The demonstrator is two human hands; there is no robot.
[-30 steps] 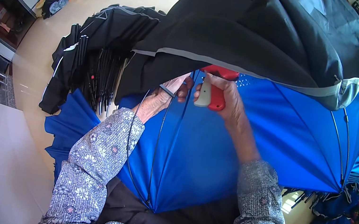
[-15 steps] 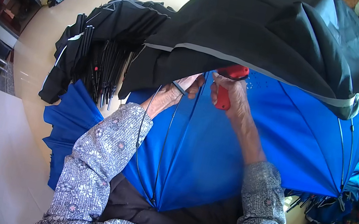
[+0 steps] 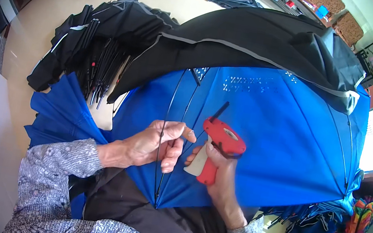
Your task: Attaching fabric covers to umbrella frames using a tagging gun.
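Bare hands meet near the middle of the view: the right hand (image 3: 223, 178) grips a red-and-white pistol-shaped tool (image 3: 225, 136), fingers wrapped at its pale lever, while the left hand (image 3: 154, 145) is half curled, thumb and forefinger reaching toward the tool, near it but with a gap between. Thin dark ribs (image 3: 168, 108) cross at the left hand, one passing in front of it; whether its fingers pinch a rib or anything else cannot be told. From the tool's front a black rod (image 3: 220, 111) juts away from the wearer, leaning slightly right, and the handle slants down toward the near side. Behind the tool and both hands spreads a blue umbrella canopy (image 3: 276, 147), its near corner below the left hand, its other visible corner far to the right. A long seam runs from that near corner away toward the far edge; the left hand is nearer to it than the right. White printed marks (image 3: 246, 84) lie toward that far edge. Past it, black cloth with a grey border (image 3: 260, 37) drapes over, hiding what the canopy does there. Beyond the canopy's left side lie folded black umbrellas (image 3: 114, 19) and gathered blue fabric (image 3: 65, 107); off its right corner, a multicoloured bundle (image 3: 357, 226) is cut by the dark lens rim. The tool's tip is too small to make out.
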